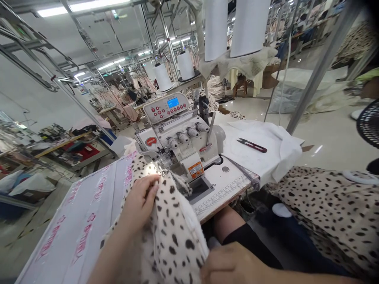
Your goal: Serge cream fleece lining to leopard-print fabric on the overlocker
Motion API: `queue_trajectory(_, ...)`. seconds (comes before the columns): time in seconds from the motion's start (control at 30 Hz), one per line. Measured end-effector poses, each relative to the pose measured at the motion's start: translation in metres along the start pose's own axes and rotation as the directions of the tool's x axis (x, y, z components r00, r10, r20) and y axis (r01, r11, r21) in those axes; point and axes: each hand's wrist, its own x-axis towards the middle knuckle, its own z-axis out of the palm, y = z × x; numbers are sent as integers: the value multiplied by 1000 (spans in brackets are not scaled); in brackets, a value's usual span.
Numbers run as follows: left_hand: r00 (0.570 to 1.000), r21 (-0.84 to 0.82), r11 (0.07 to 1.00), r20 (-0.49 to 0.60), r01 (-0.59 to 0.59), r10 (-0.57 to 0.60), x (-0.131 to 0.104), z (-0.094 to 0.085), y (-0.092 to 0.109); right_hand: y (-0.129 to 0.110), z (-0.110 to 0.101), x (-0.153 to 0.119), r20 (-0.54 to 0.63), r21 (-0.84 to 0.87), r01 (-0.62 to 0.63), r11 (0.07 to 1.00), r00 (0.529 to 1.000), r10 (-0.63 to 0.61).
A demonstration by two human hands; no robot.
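Observation:
A white overlock sewing machine [177, 138] stands on the table, its small screen lit blue. Spotted plush fabric [174, 221], cream with dark spots and a white fleecy inner side, runs from the needle area down over the table's front edge. Close to the presser foot, my left hand [142, 197] pinches the fabric between thumb and fingers. Lower down, my right hand [233, 262] is closed on the fabric's right edge, slightly blurred. The fabric hangs between both hands.
Thread snips [251, 144] lie on white cloth [260, 134] right of the machine. More spotted fabric [325, 201] is heaped at the right, near a black fan [368, 122]. Large white thread cones [247, 27] stand above. Printed plastic film [79, 221] covers the table's left part.

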Motion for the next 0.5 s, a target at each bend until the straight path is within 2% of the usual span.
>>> queue_trajectory(0.1, 998, -44, 997, 1, 61, -61, 16, -4, -7, 5, -5, 6, 5, -6, 16, 1000, 1000, -16)
queue_trajectory(0.23, 998, -58, 996, 22, 65, -64, 29, -6, -16, 6, -11, 13, 33, -48, -4, 999, 999, 5)
queue_trajectory(0.3, 998, -18, 999, -47, 38, -39, 23, -4, -18, 5, -13, 15, 43, -30, -7, 1000, 999, 8)
queue_trajectory(0.4, 986, 181, 981, -164, 67, -37, 1, -1, -14, 3, -16, 15, 41, 9, -2, 1000, 999, 2)
queue_trajectory(0.5, 982, 274, 950, -150, 149, -111, -17, -5, -13, -1, -20, 17, -2, -6, 43, 999, 999, -43)
